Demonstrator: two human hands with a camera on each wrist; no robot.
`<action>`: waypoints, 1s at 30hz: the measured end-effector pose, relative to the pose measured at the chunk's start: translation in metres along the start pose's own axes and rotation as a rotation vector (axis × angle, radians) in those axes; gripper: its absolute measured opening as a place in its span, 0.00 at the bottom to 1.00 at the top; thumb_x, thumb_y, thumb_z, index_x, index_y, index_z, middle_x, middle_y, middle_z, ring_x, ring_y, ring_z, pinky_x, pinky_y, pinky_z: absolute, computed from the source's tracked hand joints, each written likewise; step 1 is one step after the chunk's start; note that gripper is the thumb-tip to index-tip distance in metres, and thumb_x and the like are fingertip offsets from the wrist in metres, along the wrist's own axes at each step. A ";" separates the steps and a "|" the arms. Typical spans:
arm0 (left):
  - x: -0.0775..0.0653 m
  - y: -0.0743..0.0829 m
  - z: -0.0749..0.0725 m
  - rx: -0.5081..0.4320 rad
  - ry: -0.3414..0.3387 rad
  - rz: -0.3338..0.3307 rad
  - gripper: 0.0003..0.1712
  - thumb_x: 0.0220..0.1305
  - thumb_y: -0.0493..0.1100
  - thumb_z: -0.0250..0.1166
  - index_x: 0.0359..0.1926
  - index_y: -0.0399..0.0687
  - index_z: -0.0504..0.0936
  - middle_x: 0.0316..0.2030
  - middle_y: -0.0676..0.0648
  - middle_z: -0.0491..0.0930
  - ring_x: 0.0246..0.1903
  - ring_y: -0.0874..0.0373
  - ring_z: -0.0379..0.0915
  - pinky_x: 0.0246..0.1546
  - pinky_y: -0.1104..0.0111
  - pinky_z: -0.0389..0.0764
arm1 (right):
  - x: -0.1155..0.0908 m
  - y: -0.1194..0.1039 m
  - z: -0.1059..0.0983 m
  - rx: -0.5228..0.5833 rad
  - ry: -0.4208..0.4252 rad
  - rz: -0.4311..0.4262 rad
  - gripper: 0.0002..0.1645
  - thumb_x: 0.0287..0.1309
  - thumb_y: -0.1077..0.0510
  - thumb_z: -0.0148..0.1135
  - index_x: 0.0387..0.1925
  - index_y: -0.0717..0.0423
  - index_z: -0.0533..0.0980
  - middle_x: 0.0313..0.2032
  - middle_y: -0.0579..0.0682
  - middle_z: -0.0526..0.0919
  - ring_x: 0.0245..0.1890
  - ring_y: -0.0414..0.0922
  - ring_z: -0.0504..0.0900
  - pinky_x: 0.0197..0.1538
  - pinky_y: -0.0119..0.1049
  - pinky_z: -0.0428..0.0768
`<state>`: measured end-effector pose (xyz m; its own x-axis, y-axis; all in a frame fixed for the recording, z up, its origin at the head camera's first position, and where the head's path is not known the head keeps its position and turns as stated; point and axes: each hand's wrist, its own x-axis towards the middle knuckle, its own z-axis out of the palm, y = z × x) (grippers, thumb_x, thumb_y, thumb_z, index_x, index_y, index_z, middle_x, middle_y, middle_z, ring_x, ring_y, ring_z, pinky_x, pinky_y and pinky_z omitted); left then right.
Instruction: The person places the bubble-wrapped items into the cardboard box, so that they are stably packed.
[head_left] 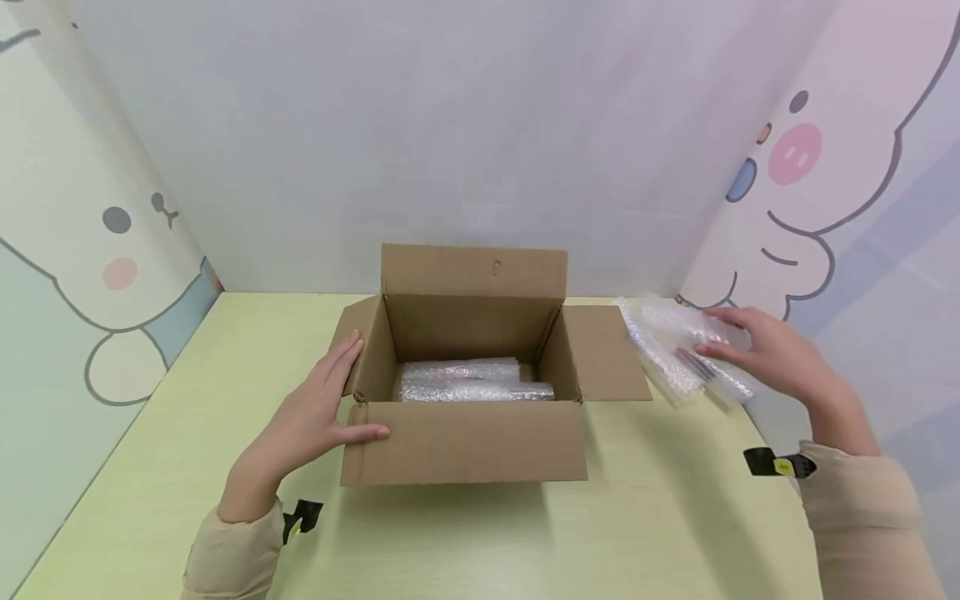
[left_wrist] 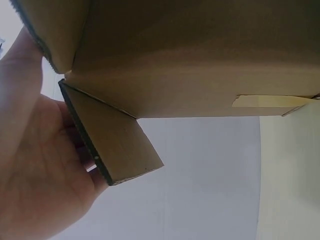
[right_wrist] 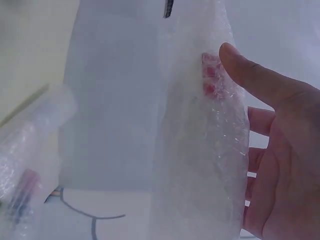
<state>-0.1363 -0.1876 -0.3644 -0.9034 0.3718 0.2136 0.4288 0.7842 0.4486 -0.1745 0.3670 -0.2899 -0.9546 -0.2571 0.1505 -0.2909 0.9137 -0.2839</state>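
Note:
An open cardboard box (head_left: pixel 465 442) stands mid-table with its flaps folded out. My left hand (head_left: pixel 307 417) holds its near left corner, thumb on the front flap and fingers over the left flap (left_wrist: pixel 112 135). Inside the box lie bubble-wrapped packages (head_left: pixel 480 390). To the right of the box, my right hand (head_left: pixel 776 354) pinches a bubble-wrapped package (right_wrist: pixel 200 135) between thumb and fingers. Red marks show through the wrap, but its contents cannot be made out. Below it are other bubble-wrapped pieces (head_left: pixel 663 367), one with dark stripes.
The pale yellow table (head_left: pixel 480 542) meets a light curtain-like backdrop (head_left: pixel 465 150) behind the box. Cartoon figures are printed on the side panels. The box's right flap (head_left: pixel 609 354) sticks out toward the wrapped pieces. A strip of tape (left_wrist: pixel 270 101) is on the box's outside.

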 end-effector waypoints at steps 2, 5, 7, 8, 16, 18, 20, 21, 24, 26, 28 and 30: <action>0.000 0.000 0.000 -0.001 0.000 0.001 0.68 0.45 0.64 0.74 0.76 0.41 0.46 0.76 0.39 0.48 0.72 0.37 0.48 0.61 0.40 0.68 | 0.007 -0.013 -0.005 -0.015 0.002 0.004 0.35 0.56 0.46 0.68 0.60 0.60 0.72 0.57 0.66 0.77 0.58 0.65 0.72 0.52 0.63 0.70; 0.000 -0.001 0.000 -0.004 -0.003 0.001 0.68 0.45 0.64 0.74 0.76 0.41 0.46 0.76 0.39 0.48 0.72 0.37 0.48 0.62 0.40 0.67 | 0.018 -0.033 -0.010 -0.034 -0.013 0.015 0.38 0.56 0.42 0.67 0.63 0.57 0.71 0.60 0.64 0.75 0.60 0.63 0.71 0.55 0.63 0.70; 0.000 -0.001 0.000 -0.005 -0.001 0.002 0.68 0.45 0.64 0.74 0.76 0.41 0.46 0.76 0.39 0.48 0.72 0.37 0.48 0.62 0.40 0.68 | 0.025 -0.047 -0.012 -0.047 -0.022 0.013 0.39 0.56 0.40 0.66 0.64 0.55 0.70 0.61 0.63 0.74 0.61 0.62 0.71 0.55 0.63 0.70; 0.000 -0.001 0.000 -0.007 -0.001 0.001 0.68 0.45 0.64 0.74 0.76 0.41 0.46 0.76 0.39 0.48 0.72 0.37 0.48 0.62 0.41 0.68 | 0.028 -0.054 -0.013 -0.053 -0.022 0.004 0.39 0.56 0.39 0.66 0.64 0.54 0.70 0.61 0.62 0.74 0.61 0.62 0.71 0.55 0.63 0.71; 0.000 -0.002 0.001 -0.003 -0.006 0.000 0.68 0.45 0.65 0.74 0.76 0.41 0.46 0.76 0.39 0.48 0.72 0.37 0.48 0.61 0.41 0.68 | 0.051 -0.104 -0.006 -0.081 0.004 -0.101 0.36 0.55 0.40 0.68 0.63 0.48 0.72 0.59 0.57 0.76 0.59 0.57 0.75 0.51 0.60 0.76; 0.001 -0.002 0.001 -0.003 -0.008 0.000 0.68 0.45 0.65 0.74 0.76 0.41 0.45 0.76 0.39 0.48 0.72 0.37 0.48 0.61 0.41 0.68 | 0.055 -0.115 -0.002 -0.089 0.010 -0.134 0.35 0.54 0.41 0.68 0.63 0.47 0.73 0.58 0.56 0.78 0.57 0.56 0.76 0.50 0.58 0.77; 0.001 -0.001 0.001 -0.002 -0.011 -0.001 0.68 0.45 0.64 0.74 0.76 0.41 0.45 0.76 0.39 0.48 0.72 0.37 0.48 0.62 0.41 0.67 | 0.059 -0.125 0.002 -0.094 0.020 -0.171 0.35 0.53 0.42 0.70 0.61 0.47 0.74 0.55 0.54 0.79 0.54 0.55 0.78 0.48 0.56 0.78; 0.001 -0.001 0.001 0.000 -0.010 0.000 0.68 0.45 0.64 0.74 0.76 0.40 0.46 0.75 0.39 0.48 0.72 0.37 0.48 0.62 0.41 0.67 | 0.062 -0.130 0.004 -0.094 0.021 -0.190 0.35 0.52 0.42 0.70 0.61 0.47 0.74 0.54 0.54 0.80 0.54 0.55 0.79 0.48 0.55 0.78; 0.002 -0.002 0.001 0.002 -0.009 0.000 0.68 0.45 0.64 0.74 0.76 0.40 0.46 0.75 0.39 0.48 0.72 0.37 0.48 0.62 0.41 0.67 | 0.068 -0.142 0.009 -0.102 0.018 -0.247 0.35 0.51 0.41 0.70 0.60 0.47 0.75 0.52 0.53 0.81 0.51 0.53 0.80 0.47 0.52 0.79; 0.002 -0.002 0.002 0.004 -0.008 0.001 0.68 0.45 0.64 0.74 0.76 0.40 0.46 0.75 0.38 0.48 0.72 0.37 0.48 0.62 0.41 0.67 | 0.071 -0.150 0.013 -0.103 0.004 -0.274 0.35 0.51 0.40 0.70 0.60 0.46 0.75 0.51 0.52 0.81 0.50 0.52 0.80 0.46 0.51 0.79; 0.002 -0.002 0.002 0.004 -0.007 0.001 0.68 0.45 0.64 0.74 0.76 0.41 0.46 0.76 0.39 0.48 0.72 0.37 0.48 0.62 0.41 0.67 | 0.075 -0.157 0.017 -0.103 -0.010 -0.294 0.36 0.51 0.38 0.69 0.60 0.46 0.75 0.50 0.52 0.81 0.49 0.51 0.80 0.46 0.50 0.79; 0.002 -0.002 0.002 0.003 -0.006 0.001 0.68 0.45 0.64 0.74 0.76 0.41 0.45 0.76 0.39 0.48 0.72 0.37 0.48 0.62 0.41 0.68 | 0.078 -0.163 0.022 -0.101 -0.017 -0.308 0.36 0.50 0.38 0.70 0.59 0.45 0.75 0.50 0.51 0.81 0.49 0.50 0.80 0.46 0.48 0.79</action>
<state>-0.1390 -0.1872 -0.3667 -0.9029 0.3757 0.2090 0.4299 0.7852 0.4456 -0.2025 0.1908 -0.2528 -0.8239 -0.5307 0.1991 -0.5592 0.8184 -0.1323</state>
